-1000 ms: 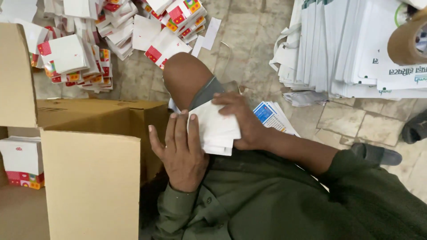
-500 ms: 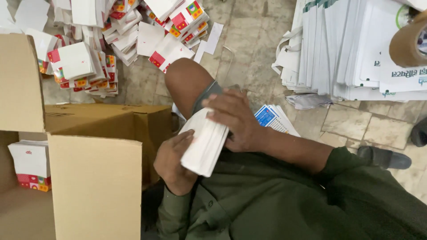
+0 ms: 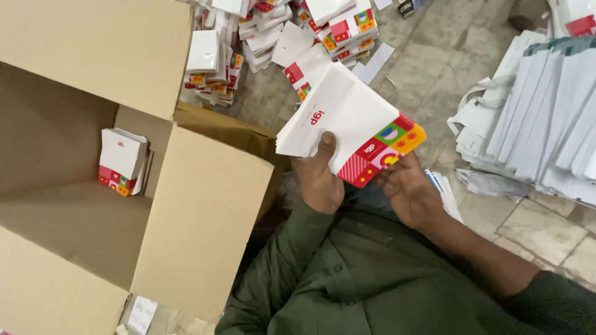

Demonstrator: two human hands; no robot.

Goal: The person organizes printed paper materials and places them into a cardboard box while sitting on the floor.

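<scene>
Both hands, the left hand (image 3: 320,180) and the right hand (image 3: 406,192), grip a stack of white paper bags (image 3: 347,121) with colourful corners, held above the lap, just right of the open cardboard box (image 3: 198,211) on the stone floor (image 3: 428,68)

Stack of paper envelopes (image 3: 347,124) held above the cardboard box (image 3: 192,211): smooth, slightly glossy white stock, printed red and multicolour corner. Box: matt brown corrugated cardboard, plain flaps. Small bundle (image 3: 122,160) inside the box: same smooth printed paper. Piles (image 3: 248,37) beyond the box: same paper. Floor (image 3: 434,68) right of the box: rough, dull grey stone tiles, dusty. White sheets (image 3: 540,118) far right of the box: matt paper. Sleeve (image 3: 347,279) below the envelopes: matt olive woven cloth, plastic buttons.
</scene>
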